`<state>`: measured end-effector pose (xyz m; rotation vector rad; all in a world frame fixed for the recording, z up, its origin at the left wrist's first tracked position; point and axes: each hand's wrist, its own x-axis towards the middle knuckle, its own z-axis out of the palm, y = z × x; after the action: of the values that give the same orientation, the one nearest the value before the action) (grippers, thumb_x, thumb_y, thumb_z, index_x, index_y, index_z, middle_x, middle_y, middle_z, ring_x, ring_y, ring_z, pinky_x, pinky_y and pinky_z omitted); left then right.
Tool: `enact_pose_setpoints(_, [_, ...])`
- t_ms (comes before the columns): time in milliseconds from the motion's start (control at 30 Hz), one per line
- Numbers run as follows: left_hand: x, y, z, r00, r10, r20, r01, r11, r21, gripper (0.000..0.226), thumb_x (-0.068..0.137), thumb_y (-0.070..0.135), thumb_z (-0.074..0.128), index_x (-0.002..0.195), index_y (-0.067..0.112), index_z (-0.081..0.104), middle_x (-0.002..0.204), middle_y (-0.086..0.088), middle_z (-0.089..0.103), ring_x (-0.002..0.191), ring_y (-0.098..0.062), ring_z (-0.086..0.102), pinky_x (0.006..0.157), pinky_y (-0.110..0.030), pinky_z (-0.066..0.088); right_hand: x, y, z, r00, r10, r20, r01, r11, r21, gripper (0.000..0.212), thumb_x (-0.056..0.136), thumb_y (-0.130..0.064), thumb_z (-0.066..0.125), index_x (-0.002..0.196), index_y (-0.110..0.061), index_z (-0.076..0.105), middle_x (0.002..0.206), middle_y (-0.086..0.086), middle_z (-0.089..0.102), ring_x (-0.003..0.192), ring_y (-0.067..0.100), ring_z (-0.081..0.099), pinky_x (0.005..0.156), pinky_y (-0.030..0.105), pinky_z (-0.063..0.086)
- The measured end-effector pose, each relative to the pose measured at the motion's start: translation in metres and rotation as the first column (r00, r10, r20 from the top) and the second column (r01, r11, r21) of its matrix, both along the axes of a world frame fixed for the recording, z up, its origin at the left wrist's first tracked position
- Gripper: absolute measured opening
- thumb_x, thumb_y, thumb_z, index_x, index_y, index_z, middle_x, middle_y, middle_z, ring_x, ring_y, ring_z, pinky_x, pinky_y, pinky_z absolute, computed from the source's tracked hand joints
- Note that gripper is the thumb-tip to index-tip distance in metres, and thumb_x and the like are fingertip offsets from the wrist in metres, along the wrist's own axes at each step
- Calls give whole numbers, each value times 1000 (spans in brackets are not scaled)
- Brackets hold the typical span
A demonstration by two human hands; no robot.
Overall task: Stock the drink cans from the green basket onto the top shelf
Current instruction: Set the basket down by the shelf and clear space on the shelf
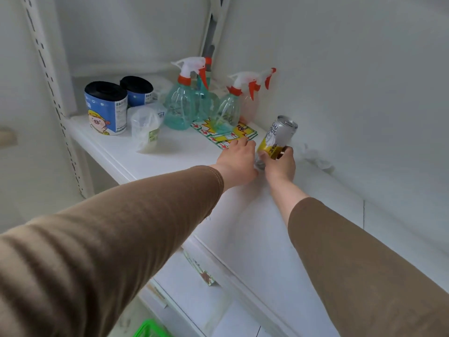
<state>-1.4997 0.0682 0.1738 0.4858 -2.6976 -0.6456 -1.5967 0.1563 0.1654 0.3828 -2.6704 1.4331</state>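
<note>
A silver and yellow drink can (277, 136) stands tilted on the white top shelf (175, 154), close to the back wall. My right hand (280, 164) grips it around its lower part. My left hand (239, 158) lies flat on the shelf just left of the can, fingers stretched over a stack of yellow and green cards (226, 135). A corner of the green basket (149, 329) shows at the bottom edge, below the shelves. Its contents are out of view.
Two rolls of black bags (107, 108) stand at the shelf's left, a clear plastic cup (145, 132) beside them. Teal spray bottles (184, 98) and clear ones with orange triggers stand at the back. Crumpled white plastic (315, 156) lies right of the can.
</note>
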Motion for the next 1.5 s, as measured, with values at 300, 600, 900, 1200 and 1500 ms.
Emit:
enact_pose_setpoints(300, [-47, -28, -7, 999, 31, 17, -31, 1000, -3, 71, 82, 35, 70, 140, 10, 36, 136, -11, 40, 129, -31, 35, 101, -47, 42, -51, -23, 2, 1000, -14, -14, 15, 998, 60, 52, 88, -31, 76, 128, -10, 51, 126, 10, 66, 114, 32, 64, 98, 43, 51])
enact_pose_setpoints(600, [-27, -34, -8, 999, -3, 50, 4, 1000, -22, 73, 81, 34, 71, 141, 10, 37, 137, -11, 41, 130, -31, 36, 104, -45, 41, -32, -15, 6, 991, -10, 131, -7, 992, 126, 92, 91, -36, 73, 160, -7, 19, 155, 13, 45, 140, 33, 47, 111, 41, 42])
enact_pose_setpoints(900, [71, -18, -2, 999, -34, 31, 37, 995, -89, 77, 83, 38, 68, 147, 13, 32, 144, -9, 37, 132, -31, 34, 102, -47, 41, 78, 40, 12, 974, 225, -2, -210, 914, 347, 87, 93, -36, 69, 162, -20, 17, 159, 10, 35, 149, 28, 27, 116, 36, 31])
enact_pose_setpoints(1200, [215, 24, -5, 984, -175, -17, 169, 966, -196, 76, 82, 42, 67, 146, 15, 35, 148, -8, 35, 133, -32, 33, 104, -47, 38, 230, 105, -1, 907, 405, -119, -319, 842, 435, 79, 96, -40, 65, 160, -20, 23, 168, 6, 21, 154, 25, 11, 125, 37, 15])
enact_pose_setpoints(1500, [354, 73, -73, 972, -230, -49, 217, 958, -188, 75, 78, 46, 59, 143, 14, 39, 148, -10, 36, 133, -34, 33, 110, -45, 32, 378, 169, -75, 876, 423, -233, -289, 845, 450, 67, 97, -36, 60, 157, -20, 33, 168, 3, 19, 155, 26, 12, 126, 50, 15])
